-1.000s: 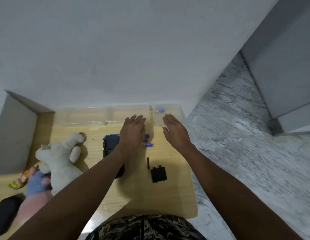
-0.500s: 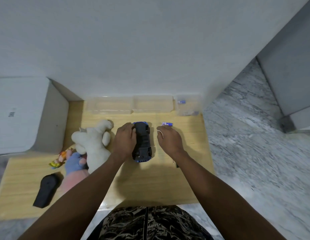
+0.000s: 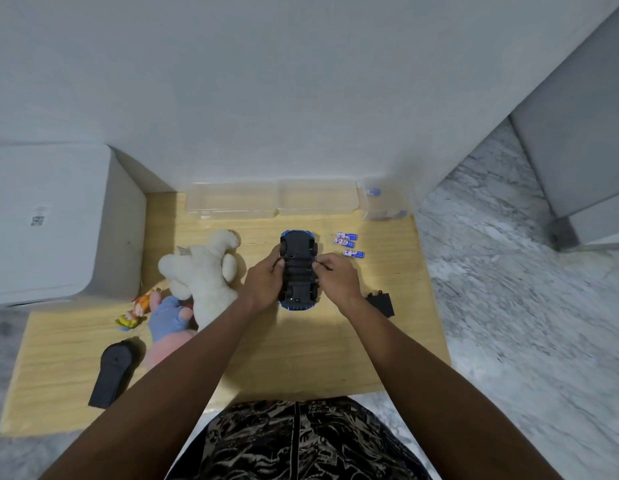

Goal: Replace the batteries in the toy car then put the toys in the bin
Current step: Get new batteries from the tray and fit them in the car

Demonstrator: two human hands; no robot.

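Observation:
A blue toy car (image 3: 298,268) lies upside down on the wooden board (image 3: 301,355), black underside up. My left hand (image 3: 264,283) grips its left side. My right hand (image 3: 335,278) is on its right side, fingers pinched at the edge of the battery bay. Three blue-and-white batteries (image 3: 348,242) lie just right of the car. A black battery cover (image 3: 382,304) rests by my right wrist. A white plush animal (image 3: 202,271), a pink and blue plush (image 3: 168,323), a small orange and yellow figure (image 3: 136,310) and a black remote (image 3: 114,372) lie to the left.
Clear plastic bins (image 3: 232,202) line the wall at the back of the board; a smaller clear one (image 3: 384,202) at the right holds small blue items. A large white box (image 3: 52,220) stands at the left. Marble floor (image 3: 526,306) lies to the right.
The view has tilted down and left. Both hands went from hovering flat near the back bins to closing on the upturned car, which now lies in the middle of the board.

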